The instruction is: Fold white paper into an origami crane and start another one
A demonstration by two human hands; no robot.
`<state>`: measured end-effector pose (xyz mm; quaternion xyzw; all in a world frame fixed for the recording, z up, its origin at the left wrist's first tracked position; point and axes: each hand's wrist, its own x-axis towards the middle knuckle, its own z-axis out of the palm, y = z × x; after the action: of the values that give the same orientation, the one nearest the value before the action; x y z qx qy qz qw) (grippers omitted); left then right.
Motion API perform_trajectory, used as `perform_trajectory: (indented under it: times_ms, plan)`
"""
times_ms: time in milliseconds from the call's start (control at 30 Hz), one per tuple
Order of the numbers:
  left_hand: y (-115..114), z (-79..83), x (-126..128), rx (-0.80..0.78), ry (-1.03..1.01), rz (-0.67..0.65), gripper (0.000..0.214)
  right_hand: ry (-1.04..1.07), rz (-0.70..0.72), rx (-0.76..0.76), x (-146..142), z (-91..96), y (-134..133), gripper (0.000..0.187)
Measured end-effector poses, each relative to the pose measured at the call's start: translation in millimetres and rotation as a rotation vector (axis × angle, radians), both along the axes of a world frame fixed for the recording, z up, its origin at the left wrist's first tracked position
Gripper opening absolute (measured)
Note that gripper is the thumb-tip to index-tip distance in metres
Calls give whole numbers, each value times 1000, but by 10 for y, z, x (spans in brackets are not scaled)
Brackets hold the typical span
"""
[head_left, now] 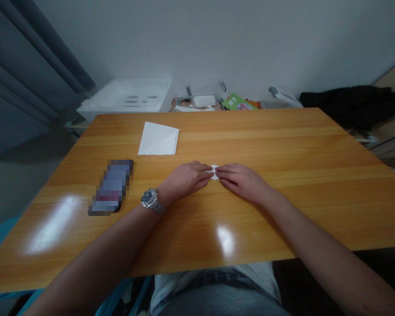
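A small white piece of paper (214,174), seemingly folded, lies on the wooden table between my two hands. My left hand (190,179), with a metal wristwatch (152,200) at its wrist, has its fingers closed at the paper's left edge. From the other side, my right hand (241,179) pinches the right edge. Most of the paper is covered by the fingertips, so its exact shape is hidden. Both hands rest low over the tabletop, their fingertips nearly meeting.
A white sheet (158,139) with a perforated edge lies farther back on the table (283,153). To the left is a blurred-out phone (113,186). Beyond the far edge stand a white plastic bin (134,94), a green booklet (238,102) and dark cloth (352,105).
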<state>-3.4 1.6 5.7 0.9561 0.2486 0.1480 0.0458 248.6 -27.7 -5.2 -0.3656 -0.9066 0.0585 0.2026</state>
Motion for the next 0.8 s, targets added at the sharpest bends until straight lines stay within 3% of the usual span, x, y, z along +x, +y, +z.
perform_trajectory:
  times_ms: [800]
  plan:
    - [15, 26, -9, 46, 56, 12, 31, 29, 30, -93, 74, 26, 2, 32]
